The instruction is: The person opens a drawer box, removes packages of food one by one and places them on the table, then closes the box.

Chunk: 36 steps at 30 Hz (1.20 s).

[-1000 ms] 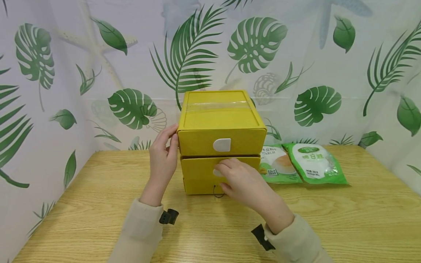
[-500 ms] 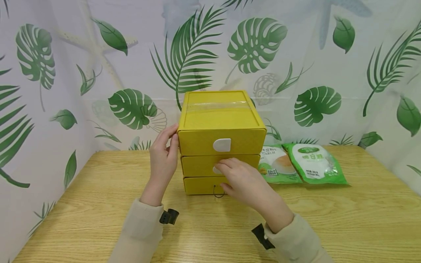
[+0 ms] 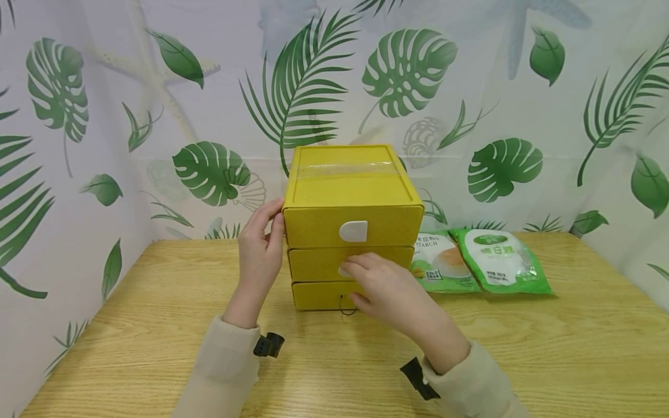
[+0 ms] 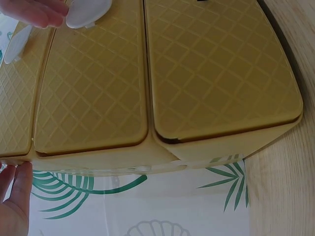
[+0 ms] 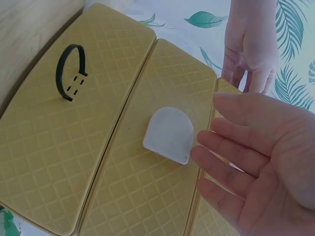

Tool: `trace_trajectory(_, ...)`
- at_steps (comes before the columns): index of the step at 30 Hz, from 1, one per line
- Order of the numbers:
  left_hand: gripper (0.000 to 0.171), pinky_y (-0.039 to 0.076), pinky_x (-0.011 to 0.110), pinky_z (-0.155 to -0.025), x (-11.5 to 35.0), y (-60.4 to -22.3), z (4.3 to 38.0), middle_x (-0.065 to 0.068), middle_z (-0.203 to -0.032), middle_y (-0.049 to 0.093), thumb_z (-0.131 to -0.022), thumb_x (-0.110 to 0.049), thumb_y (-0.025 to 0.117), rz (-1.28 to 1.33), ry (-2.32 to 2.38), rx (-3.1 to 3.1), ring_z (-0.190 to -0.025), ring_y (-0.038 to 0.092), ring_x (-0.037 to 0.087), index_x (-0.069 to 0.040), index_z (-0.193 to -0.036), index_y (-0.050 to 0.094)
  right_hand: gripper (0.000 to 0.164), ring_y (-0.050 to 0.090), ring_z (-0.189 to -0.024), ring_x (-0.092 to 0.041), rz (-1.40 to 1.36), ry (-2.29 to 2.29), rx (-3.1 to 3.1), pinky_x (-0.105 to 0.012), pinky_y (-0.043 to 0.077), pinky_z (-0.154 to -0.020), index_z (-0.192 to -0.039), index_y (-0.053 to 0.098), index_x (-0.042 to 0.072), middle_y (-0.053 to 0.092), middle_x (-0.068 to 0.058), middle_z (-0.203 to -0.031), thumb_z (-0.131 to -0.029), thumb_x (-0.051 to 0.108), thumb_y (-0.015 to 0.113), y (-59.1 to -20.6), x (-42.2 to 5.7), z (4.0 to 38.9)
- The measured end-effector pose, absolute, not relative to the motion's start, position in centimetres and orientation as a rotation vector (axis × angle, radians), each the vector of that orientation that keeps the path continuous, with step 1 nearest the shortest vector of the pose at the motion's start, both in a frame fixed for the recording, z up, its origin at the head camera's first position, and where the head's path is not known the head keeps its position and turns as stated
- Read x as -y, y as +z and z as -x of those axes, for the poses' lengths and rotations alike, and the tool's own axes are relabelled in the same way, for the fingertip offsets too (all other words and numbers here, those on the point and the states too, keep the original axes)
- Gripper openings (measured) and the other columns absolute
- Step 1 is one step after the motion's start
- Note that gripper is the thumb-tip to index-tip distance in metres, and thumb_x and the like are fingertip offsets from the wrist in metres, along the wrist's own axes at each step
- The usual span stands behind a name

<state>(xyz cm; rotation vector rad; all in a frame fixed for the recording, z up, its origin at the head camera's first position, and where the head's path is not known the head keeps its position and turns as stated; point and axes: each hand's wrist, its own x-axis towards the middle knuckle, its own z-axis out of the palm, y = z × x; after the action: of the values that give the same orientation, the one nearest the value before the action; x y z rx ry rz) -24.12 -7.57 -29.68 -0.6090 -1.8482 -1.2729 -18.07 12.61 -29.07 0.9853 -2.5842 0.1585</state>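
A yellow three-drawer box [image 3: 340,183] stands on the table with all its drawers in. The top and middle drawers have white tabs; a thin black loop [image 5: 61,73] is on the bottom drawer. My left hand [image 3: 259,244] rests its fingertips against the box's left side, near the top front corner. In front of the middle drawer is my right hand [image 3: 389,290], its fingers loosely bent and close to the white tab [image 5: 170,135]. The right wrist view shows those fingers beside the tab with nothing between them and the thumb.
Two green-and-white packets, a starch packet [image 3: 444,264] and another packet [image 3: 502,261], lie to the box's right on the wooden table [image 3: 324,371]. A leaf-patterned cloth [image 3: 209,104] hangs behind.
The middle drawer, pulled out a second ago and covering the bottom drawer's front, has gone back into the box. My hands have stayed almost in place.
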Motion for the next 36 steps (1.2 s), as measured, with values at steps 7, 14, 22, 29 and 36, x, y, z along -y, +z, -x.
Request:
trace_trajectory(7,0.024,0.053,0.028,-0.061,7.5,-29.7,24.0,0.014,-0.109,0.058,-0.090,-0.003,0.048,0.608,-1.278,1.854,-0.095,0.055,0.021,0.004,-0.111,0.057,0.038,0.055,-0.096,-0.022,-1.001,0.174,2.629,-0.031,0.051,-0.072,-0.109,0.059,0.002,0.059,-0.008,-0.108,-0.076,0.016,0.070,-29.1,-12.5,17.9)
trace_trajectory(14,0.024,0.053,0.031,-0.062,7.6,-29.7,24.1,0.014,-0.109,0.058,-0.090,-0.003,0.048,0.605,-1.287,1.857,-0.095,0.055,0.022,0.004,-0.111,0.058,0.031,0.058,-0.088,-0.021,-1.043,0.154,2.669,-0.031,0.051,-0.067,-0.101,0.060,0.002,0.058,-0.009,-0.108,-0.074,0.013,0.070,-29.6,-12.3,18.3)
trace_trajectory(22,0.024,0.053,0.029,-0.062,7.6,-29.7,24.1,0.014,-0.109,0.058,-0.090,-0.002,0.048,0.607,-1.284,1.857,-0.095,0.055,0.021,0.005,-0.111,0.057,0.018,0.051,-0.065,-0.013,-1.032,0.130,2.798,-0.026,0.046,-0.055,-0.084,0.060,0.007,0.057,-0.001,-0.084,-0.073,0.016,0.072,-30.2,-12.1,18.7)
trace_trajectory(29,0.024,0.053,0.031,-0.062,7.6,-29.6,24.0,0.014,-0.109,0.058,-0.090,-0.003,0.048,0.610,-1.294,1.854,-0.095,0.055,0.023,0.004,-0.111,0.058,0.018,0.051,-0.065,-0.011,-1.044,0.123,2.879,-0.026,0.046,-0.056,-0.088,0.062,0.007,0.057,0.000,-0.082,-0.074,0.015,0.071,-30.6,-11.9,18.8)
trace_trajectory(36,0.024,0.053,0.031,-0.062,7.5,-29.5,23.9,0.014,-0.109,0.058,-0.090,-0.003,0.048,0.606,-1.296,1.855,-0.096,0.055,0.023,0.004,-0.111,0.058,0.014,0.045,-0.059,-0.010,-1.054,0.146,2.946,-0.025,0.042,-0.052,-0.086,0.061,0.009,0.054,0.002,-0.074,-0.076,0.016,0.068,-31.0,-11.9,19.0)
